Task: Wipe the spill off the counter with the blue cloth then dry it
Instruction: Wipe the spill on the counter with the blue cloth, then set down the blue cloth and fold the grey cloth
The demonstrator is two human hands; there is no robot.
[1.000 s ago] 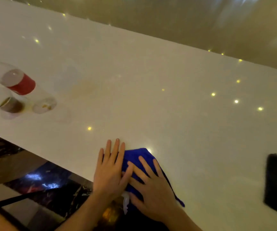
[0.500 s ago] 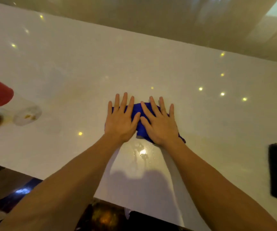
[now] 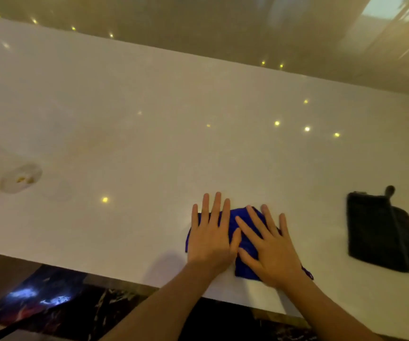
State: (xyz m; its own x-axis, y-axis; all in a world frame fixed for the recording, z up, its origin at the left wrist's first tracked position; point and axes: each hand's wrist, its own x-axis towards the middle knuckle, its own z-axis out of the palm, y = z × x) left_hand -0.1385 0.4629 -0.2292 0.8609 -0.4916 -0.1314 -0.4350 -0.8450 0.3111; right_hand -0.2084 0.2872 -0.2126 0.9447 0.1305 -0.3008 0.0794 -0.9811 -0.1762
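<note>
I see the cloth (image 3: 245, 244) on the counter (image 3: 149, 119) near its front edge, under both hands; a pouch (image 3: 382, 230) lies right of it, a bottle (image 3: 6, 173) far left.

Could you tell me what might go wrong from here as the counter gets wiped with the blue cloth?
1. Both hands, left hand and right hand, press flat on the blue cloth near the counter front edge, so a pull toward the body could push liquid over it.
2. The toppled bottle lies at the far left; a wide sweep might roll it.
3. The dark cloth lies to the right and could get wet if the wiping drifts that way.
</note>
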